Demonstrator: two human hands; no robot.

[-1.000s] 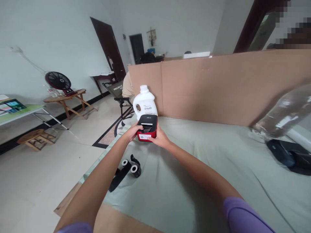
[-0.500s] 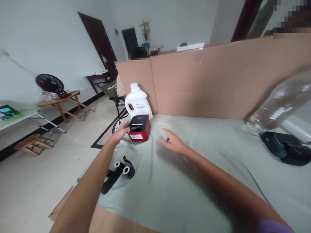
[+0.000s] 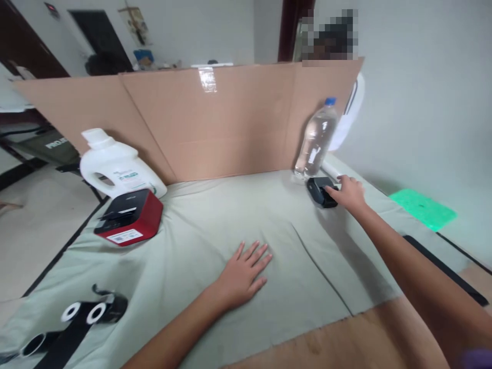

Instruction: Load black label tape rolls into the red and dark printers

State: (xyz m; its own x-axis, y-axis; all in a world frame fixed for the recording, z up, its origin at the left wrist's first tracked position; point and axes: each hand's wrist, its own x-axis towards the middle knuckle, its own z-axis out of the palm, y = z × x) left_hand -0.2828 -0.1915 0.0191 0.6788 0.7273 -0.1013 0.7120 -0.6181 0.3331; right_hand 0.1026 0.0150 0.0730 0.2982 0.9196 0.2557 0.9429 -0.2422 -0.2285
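My left hand (image 3: 244, 271) lies on the pale green cloth (image 3: 215, 220), palm down with fingers spread, holding nothing. Farther out on the right, my right hand (image 3: 351, 195) is at a small black device (image 3: 323, 192) with a rounded front. Its thumb overlaps the device's right side and the other fingers are apart from the thumb. Whether it touches the device is hard to make out. Just behind the device stands a large clear bottle (image 3: 315, 141) with a blue cap, leaning slightly against the cardboard.
A cardboard screen (image 3: 230, 123) lines the table's back. On the left are a white jug (image 3: 119, 169), a red and black box-shaped device (image 3: 132, 218) resembling a label printer, and black rolls (image 3: 96, 312) with white cores. A bright green sheet (image 3: 423, 209) lies at the right.
The view has swung right. My left hand has left the red and black device and lies flat on the cloth. My right hand has moved right to the small black device.
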